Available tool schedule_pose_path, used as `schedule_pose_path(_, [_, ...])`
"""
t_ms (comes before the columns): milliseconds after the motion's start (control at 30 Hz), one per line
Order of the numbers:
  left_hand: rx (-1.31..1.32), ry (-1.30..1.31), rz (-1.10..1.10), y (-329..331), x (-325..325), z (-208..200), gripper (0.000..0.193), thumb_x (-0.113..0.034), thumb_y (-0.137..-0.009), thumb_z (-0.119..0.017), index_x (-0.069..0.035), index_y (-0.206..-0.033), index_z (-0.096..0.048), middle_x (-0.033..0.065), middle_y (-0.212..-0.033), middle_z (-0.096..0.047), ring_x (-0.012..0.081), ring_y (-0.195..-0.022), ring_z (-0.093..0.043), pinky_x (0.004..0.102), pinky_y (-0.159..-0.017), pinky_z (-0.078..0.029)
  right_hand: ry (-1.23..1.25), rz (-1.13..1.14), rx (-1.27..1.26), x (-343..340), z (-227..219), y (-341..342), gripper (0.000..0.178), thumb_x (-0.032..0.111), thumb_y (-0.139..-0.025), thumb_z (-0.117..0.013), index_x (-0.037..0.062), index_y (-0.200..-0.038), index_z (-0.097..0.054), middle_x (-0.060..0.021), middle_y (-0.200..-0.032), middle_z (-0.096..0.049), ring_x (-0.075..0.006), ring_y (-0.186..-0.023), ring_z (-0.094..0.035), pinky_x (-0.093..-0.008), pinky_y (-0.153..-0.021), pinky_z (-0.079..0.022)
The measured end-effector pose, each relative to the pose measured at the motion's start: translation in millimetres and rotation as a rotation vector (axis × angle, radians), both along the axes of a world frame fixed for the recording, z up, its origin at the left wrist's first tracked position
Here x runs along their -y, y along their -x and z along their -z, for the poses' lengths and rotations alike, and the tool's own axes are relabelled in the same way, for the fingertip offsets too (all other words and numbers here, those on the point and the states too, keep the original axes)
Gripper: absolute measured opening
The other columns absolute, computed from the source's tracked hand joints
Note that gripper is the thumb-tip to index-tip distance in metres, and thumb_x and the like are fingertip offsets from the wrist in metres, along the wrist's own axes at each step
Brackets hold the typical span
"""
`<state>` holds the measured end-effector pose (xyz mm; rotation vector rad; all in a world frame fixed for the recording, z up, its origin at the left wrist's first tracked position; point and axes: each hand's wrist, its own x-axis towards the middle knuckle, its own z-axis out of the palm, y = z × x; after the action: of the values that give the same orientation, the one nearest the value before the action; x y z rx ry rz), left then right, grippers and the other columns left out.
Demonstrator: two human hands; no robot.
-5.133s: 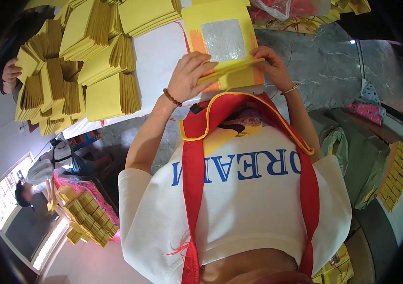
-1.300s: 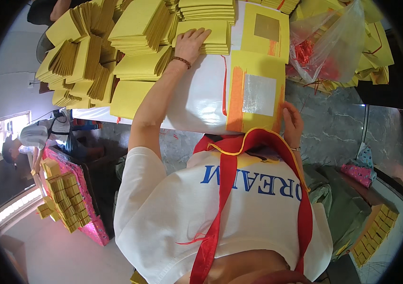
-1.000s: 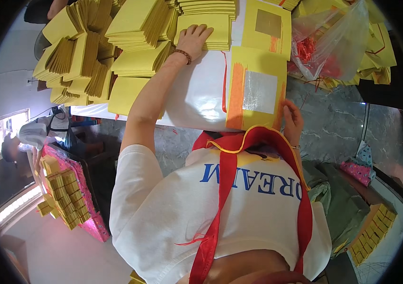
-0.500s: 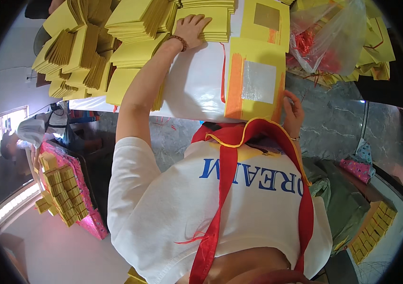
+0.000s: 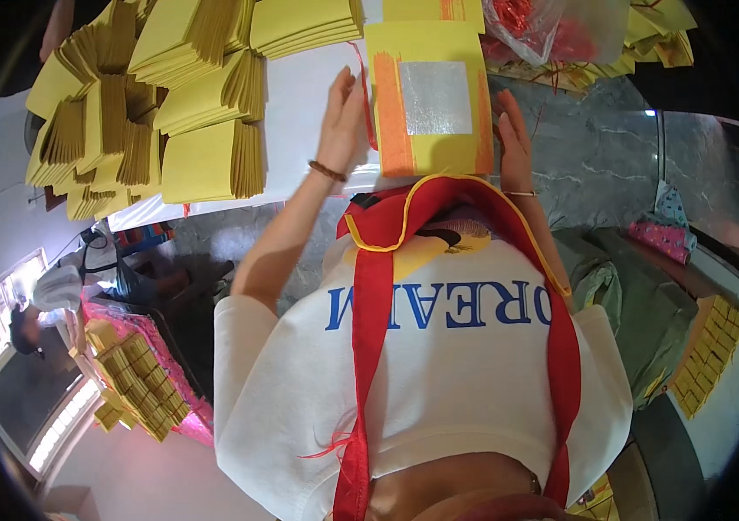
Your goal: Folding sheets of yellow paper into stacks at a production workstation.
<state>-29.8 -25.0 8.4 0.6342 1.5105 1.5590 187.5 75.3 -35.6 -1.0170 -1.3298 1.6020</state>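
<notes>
A stack of yellow paper sheets (image 5: 478, 78), with orange bands and a silver square on its top sheet, lies on the white table close in front of me. My left hand (image 5: 343, 117) stands on edge a little left of it, fingers stretched and nothing in them. Between that hand and the stack runs a thin red string (image 5: 362, 87). At the stack's right edge is my right hand (image 5: 514, 143), fingers apart and nothing in them; whether it touches the paper I cannot tell.
Fanned bundles of folded yellow paper (image 5: 200, 165) crowd the table's left. A clear plastic bag (image 5: 543, 30) with red strings lies at the far right, beside more yellow paper. At the left, a person (image 5: 61, 286) is near a pink-covered surface (image 5: 187, 391) holding yellow bundles.
My left hand has come off the folded yellow bundles and moved toward me, beside the stack. My right hand stays at the stack's right edge, its fingers straighter. The whole view has shifted.
</notes>
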Motion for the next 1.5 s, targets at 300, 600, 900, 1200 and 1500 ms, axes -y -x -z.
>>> schedule_pose_path(300, [-0.027,-0.061,-0.027,-33.4,7.1,47.8,0.067,-0.030,-0.090,-0.047,0.004,-0.138,-0.013,0.0199,-0.141,-0.022,0.0258,-0.128,-0.027,0.0315,-0.105,-0.023,0.227,-0.097,-0.203,10.5,-5.4,11.4,0.050,0.029,-0.096,-0.035,0.0028,-0.137,-0.026,-0.0102,-0.134,-0.037,-0.0173,-0.121,-0.037,-0.0280,-0.101,-0.030])
schedule_pose_path(600, [-1.370,-0.305,0.401,-32.5,32.9,1.9,0.044,-0.027,-0.072,-0.067,-0.009,-0.111,-0.056,0.0099,-0.107,-0.054,0.0276,-0.097,-0.051,0.0375,-0.080,-0.040,-0.664,-0.140,0.236,-6.6,8.5,-20.4,0.023,0.011,-0.082,-0.058,0.0064,-0.104,-0.061,-0.0061,-0.115,-0.056,-0.0222,-0.117,-0.045,-0.0331,-0.098,-0.033])
schedule_pose_path(900, [-1.445,-0.431,0.589,-31.5,21.6,6.4,0.025,-0.018,-0.072,-0.066,-0.006,-0.093,-0.060,0.0052,-0.092,-0.057,0.0226,-0.086,-0.054,0.0325,-0.071,-0.046,-0.553,-0.284,0.229,-11.0,18.2,-26.6,0.018,0.011,-0.082,-0.059,0.0049,-0.098,-0.065,-0.0065,-0.116,-0.055,-0.0198,-0.115,-0.045,-0.0315,-0.096,-0.035])
schedule_pose_path(1200, [-1.005,-0.229,0.529,-28.6,16.0,2.7,0.006,-0.006,-0.075,-0.062,-0.001,-0.078,-0.062,0.0102,-0.069,-0.057,0.0245,-0.066,-0.056,0.0313,-0.060,-0.046,-0.287,-0.312,0.147,-10.3,12.3,-24.3,0.028,0.020,-0.091,-0.047,-0.0005,-0.095,-0.065,-0.0052,-0.118,-0.053,-0.0157,-0.111,-0.046,-0.0274,-0.094,-0.035])
schedule_pose_path(1500, [-0.785,0.001,0.564,-27.5,11.5,-1.7,0.009,-0.012,-0.074,-0.060,-0.003,-0.076,-0.063,0.0092,-0.066,-0.057,0.0217,-0.061,-0.055,0.0313,-0.055,-0.044,-0.254,-0.300,0.127,-9.2,11.7,-22.1,0.028,0.020,-0.092,-0.046,-0.0004,-0.094,-0.066,-0.0044,-0.116,-0.054,-0.0151,-0.110,-0.047,-0.0272,-0.094,-0.035])
